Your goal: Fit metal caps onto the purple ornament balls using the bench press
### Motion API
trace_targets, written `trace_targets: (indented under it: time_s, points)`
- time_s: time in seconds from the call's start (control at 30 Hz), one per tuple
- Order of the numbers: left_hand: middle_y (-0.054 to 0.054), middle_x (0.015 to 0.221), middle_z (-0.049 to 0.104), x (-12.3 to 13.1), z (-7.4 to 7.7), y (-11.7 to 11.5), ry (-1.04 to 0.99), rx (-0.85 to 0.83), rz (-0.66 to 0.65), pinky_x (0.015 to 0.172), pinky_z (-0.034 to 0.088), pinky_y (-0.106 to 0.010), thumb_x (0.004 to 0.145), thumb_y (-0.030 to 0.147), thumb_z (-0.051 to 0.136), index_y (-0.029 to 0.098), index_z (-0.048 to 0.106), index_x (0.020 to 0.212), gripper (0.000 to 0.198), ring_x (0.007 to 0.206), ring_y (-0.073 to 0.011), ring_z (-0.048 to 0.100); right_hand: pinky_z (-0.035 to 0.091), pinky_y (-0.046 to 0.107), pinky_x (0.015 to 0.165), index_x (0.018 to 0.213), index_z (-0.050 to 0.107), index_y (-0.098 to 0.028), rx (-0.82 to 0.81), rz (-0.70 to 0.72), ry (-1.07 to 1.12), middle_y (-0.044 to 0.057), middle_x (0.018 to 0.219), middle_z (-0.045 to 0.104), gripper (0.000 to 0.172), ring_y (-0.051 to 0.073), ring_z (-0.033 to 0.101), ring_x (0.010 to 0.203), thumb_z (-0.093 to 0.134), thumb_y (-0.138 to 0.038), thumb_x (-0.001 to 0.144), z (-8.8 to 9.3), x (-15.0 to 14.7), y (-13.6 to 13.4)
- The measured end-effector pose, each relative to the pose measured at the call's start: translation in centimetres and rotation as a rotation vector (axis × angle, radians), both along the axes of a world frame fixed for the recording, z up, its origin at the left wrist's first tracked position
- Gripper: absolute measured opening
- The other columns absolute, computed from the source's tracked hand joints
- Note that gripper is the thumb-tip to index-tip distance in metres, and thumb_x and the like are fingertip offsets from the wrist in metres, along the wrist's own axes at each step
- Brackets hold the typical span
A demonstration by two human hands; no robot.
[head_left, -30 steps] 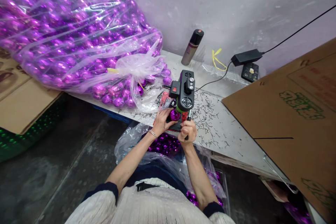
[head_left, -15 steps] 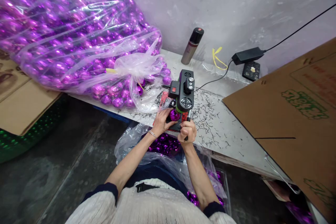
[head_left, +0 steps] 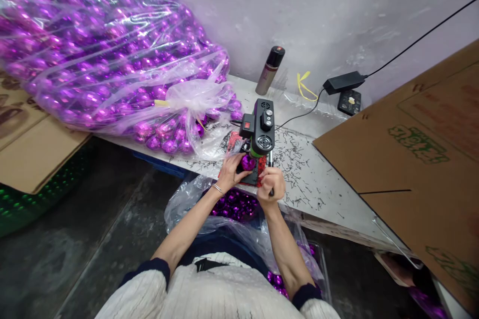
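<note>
A shiny purple ball [head_left: 247,162] sits under the head of a small black bench machine [head_left: 263,127], and my left hand [head_left: 230,173] grips it from the left with thumb and fingers. My right hand [head_left: 271,184] is closed around the lever handle [head_left: 271,192] on the machine's right side. A red mat [head_left: 262,165] shows beneath the machine's base. Just below the table edge, an open clear bag holds loose purple balls [head_left: 235,205] at my lap.
A big tied bag of purple balls [head_left: 112,60] fills the left. Behind the machine stand a spray can [head_left: 270,71] and a power adapter [head_left: 344,82]. Small black bits litter the table [head_left: 331,179]. A cardboard box [head_left: 407,159] stands at right, another [head_left: 41,144] at left.
My right hand has shifted slightly right and outward with the lever handle. My left hand keeps the ball under the machine head. The whole view has moved a little.
</note>
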State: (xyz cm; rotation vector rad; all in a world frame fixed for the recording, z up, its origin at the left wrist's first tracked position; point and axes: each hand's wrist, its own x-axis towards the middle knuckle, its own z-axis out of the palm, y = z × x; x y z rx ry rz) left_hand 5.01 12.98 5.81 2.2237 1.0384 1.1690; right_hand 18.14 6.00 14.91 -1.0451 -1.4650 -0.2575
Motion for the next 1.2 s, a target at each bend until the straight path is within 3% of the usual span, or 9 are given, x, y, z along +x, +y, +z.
trace_targets:
  time_s: [0.13,0.27,0.63,0.83,1.2]
  points:
    - [-0.02,0.131,0.069,0.0,-0.1,0.2,-0.037,0.044,-0.031,0.104,0.052,-0.05,0.091,0.057,0.069,0.015,0.054,0.143,0.068,0.124,-0.0332,0.066,0.044,0.029,0.061,0.073,0.051,-0.023,-0.084,-0.052,0.242,-0.001,0.069,0.056,0.031,0.013,0.057,0.064,0.043,-0.024,0.103,3.6,-1.0,0.0]
    - [-0.02,0.129,0.07,0.0,-0.1,-0.5,-0.091,0.128,-0.019,0.101,0.054,-0.048,0.093,0.055,0.067,0.014,0.052,0.144,0.067,0.119,-0.0317,0.069,0.045,0.029,0.063,0.067,0.049,-0.023,-0.078,-0.038,0.254,-0.002,0.065,0.053,0.036,0.013,0.057,0.064,0.045,-0.026,0.103,5.5,-1.3,0.2]
    - [-0.017,0.132,0.069,-3.8,1.8,-5.3,-0.054,0.173,0.17,0.104,0.053,-0.045,0.095,0.047,0.069,0.019,0.048,0.149,0.064,0.123,-0.0289,0.068,0.044,0.031,0.065,0.067,0.051,-0.022,-0.064,-0.024,0.197,-0.001,0.066,0.056,0.036,0.014,0.059,0.066,0.045,-0.027,0.103,4.1,-0.8,0.0]
    - [-0.016,0.132,0.07,-5.3,2.5,-6.2,-0.033,0.2,0.205,0.106,0.053,-0.046,0.093,0.048,0.071,0.02,0.048,0.149,0.066,0.122,-0.0288,0.068,0.044,0.031,0.066,0.066,0.051,-0.023,-0.064,-0.039,0.18,-0.001,0.067,0.058,0.038,0.014,0.059,0.066,0.044,-0.027,0.103,4.0,-0.8,-0.1]
    - [-0.015,0.13,0.07,-5.4,2.0,-6.7,-0.059,0.146,0.2,0.106,0.055,-0.046,0.091,0.049,0.074,0.02,0.048,0.149,0.07,0.122,-0.0284,0.068,0.043,0.031,0.065,0.067,0.052,-0.022,-0.033,-0.029,0.174,-0.001,0.067,0.059,0.035,0.013,0.058,0.066,0.046,-0.022,0.102,3.9,-0.8,0.0]
